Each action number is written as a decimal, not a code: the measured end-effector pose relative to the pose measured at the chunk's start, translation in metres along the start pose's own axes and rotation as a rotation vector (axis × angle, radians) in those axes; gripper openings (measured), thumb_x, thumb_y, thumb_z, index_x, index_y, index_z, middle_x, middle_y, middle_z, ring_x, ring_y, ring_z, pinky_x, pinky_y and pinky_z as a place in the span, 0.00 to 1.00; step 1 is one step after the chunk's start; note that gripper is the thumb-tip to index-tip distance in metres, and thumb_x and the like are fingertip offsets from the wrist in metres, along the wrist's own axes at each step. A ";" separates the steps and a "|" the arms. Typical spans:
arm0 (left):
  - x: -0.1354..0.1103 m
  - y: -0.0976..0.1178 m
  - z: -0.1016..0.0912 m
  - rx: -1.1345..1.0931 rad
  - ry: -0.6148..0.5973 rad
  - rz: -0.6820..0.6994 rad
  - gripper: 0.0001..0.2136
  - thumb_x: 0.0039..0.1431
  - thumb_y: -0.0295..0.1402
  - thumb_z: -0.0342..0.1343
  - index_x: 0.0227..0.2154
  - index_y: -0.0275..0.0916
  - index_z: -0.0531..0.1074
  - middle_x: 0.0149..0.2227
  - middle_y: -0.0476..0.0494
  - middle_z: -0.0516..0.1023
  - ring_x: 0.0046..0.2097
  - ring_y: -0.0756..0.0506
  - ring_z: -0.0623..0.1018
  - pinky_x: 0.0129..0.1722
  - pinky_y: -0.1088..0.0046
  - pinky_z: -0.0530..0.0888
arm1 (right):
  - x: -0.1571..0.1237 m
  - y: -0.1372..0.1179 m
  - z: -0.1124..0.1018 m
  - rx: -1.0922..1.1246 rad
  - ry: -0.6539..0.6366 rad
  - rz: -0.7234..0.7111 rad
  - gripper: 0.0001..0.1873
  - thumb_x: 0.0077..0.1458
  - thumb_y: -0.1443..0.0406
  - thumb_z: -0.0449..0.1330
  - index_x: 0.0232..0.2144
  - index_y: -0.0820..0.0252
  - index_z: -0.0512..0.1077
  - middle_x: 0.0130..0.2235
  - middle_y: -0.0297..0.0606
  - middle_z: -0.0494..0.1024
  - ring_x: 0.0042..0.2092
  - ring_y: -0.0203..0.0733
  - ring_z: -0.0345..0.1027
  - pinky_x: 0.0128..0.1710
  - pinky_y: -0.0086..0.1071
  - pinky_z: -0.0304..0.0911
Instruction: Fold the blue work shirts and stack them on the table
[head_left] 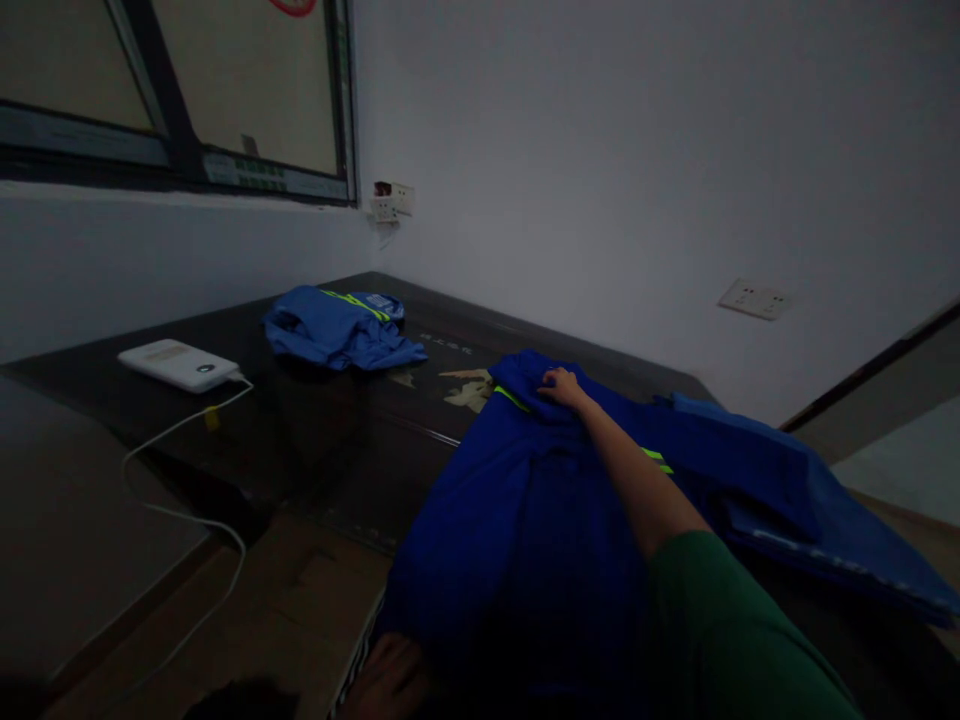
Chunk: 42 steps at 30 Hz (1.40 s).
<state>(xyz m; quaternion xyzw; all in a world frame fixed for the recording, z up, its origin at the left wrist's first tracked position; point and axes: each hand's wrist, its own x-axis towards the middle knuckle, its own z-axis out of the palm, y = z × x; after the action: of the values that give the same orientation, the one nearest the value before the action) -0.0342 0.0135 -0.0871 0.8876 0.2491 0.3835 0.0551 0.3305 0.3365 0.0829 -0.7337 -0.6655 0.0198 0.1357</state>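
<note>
A dark blue work jacket (472,510) with yellow-green stripes is spread over the near side of the table and hangs down toward me. My right hand (561,386) reaches to its far end, with fingers bent into the cloth just beyond a stripe. Low in the picture, my left hand (391,678) is closed at the jacket's near left edge; it is dim there, and part of the hand is cut off by the frame. To the right, a lighter blue garment (862,510) lies partly under the dark blue cloth.
A crumpled blue garment (326,330) with yellow-green stripes lies at the back of the dark table (337,450). On the left is a white power bank (180,364), its white cable (180,512) hanging off the edge. Walls stand behind, with sockets (754,299) and a window.
</note>
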 end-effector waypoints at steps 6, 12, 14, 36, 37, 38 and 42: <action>-0.011 0.018 -0.003 -0.101 0.044 -0.091 0.12 0.60 0.25 0.45 0.38 0.43 0.72 0.30 0.45 0.74 0.35 0.46 0.73 0.37 0.71 0.70 | -0.003 0.045 -0.065 0.094 0.371 0.122 0.04 0.54 0.65 0.61 0.31 0.60 0.70 0.37 0.42 0.75 0.41 0.41 0.66 0.45 0.35 0.58; -0.054 0.025 0.000 -0.017 0.183 -0.347 0.10 0.56 0.29 0.54 0.40 0.47 0.74 0.43 0.41 0.71 0.48 0.41 0.71 0.48 0.62 0.70 | -0.030 0.071 -0.077 0.152 0.426 0.121 0.08 0.44 0.74 0.65 0.22 0.61 0.69 0.33 0.40 0.74 0.42 0.40 0.64 0.50 0.40 0.54; -0.060 0.021 0.000 0.020 0.222 -0.429 0.12 0.54 0.28 0.56 0.41 0.44 0.73 0.44 0.40 0.70 0.48 0.41 0.71 0.46 0.63 0.72 | -0.049 0.056 -0.063 0.165 0.375 -0.001 0.06 0.46 0.72 0.65 0.29 0.60 0.73 0.37 0.40 0.75 0.44 0.41 0.65 0.51 0.38 0.55; 0.003 0.030 -0.049 -0.366 -0.057 0.095 0.12 0.68 0.26 0.42 0.44 0.33 0.71 0.27 0.44 0.75 0.31 0.49 0.73 0.38 0.67 0.70 | -0.115 -0.023 -0.016 -0.416 0.189 -0.537 0.20 0.63 0.71 0.45 0.55 0.64 0.66 0.50 0.49 0.75 0.47 0.48 0.68 0.45 0.38 0.58; 0.001 0.028 -0.043 -0.357 -0.088 0.093 0.12 0.68 0.27 0.41 0.44 0.33 0.71 0.28 0.43 0.75 0.31 0.48 0.73 0.38 0.66 0.70 | -0.112 -0.024 -0.019 -0.414 0.202 -0.535 0.21 0.63 0.71 0.45 0.56 0.64 0.65 0.51 0.49 0.75 0.47 0.48 0.68 0.46 0.39 0.58; 0.000 0.028 -0.039 -0.344 -0.119 0.093 0.13 0.68 0.27 0.41 0.44 0.34 0.70 0.28 0.43 0.74 0.32 0.48 0.73 0.38 0.66 0.70 | -0.112 -0.026 -0.019 -0.413 0.208 -0.529 0.21 0.63 0.71 0.45 0.57 0.64 0.65 0.50 0.50 0.75 0.47 0.48 0.68 0.46 0.39 0.58; 0.009 0.029 -0.028 -0.261 -0.274 0.056 0.12 0.67 0.27 0.44 0.49 0.37 0.69 0.32 0.43 0.76 0.35 0.47 0.74 0.39 0.69 0.70 | -0.117 -0.026 -0.011 -0.408 0.152 -0.537 0.21 0.64 0.70 0.45 0.55 0.64 0.67 0.50 0.48 0.76 0.48 0.48 0.68 0.45 0.39 0.60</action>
<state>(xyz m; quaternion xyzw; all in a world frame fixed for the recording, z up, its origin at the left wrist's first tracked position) -0.0373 -0.0098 -0.0533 0.9235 0.1625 0.2894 0.1923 0.2945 0.2212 0.0812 -0.5435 -0.8132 -0.2048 0.0354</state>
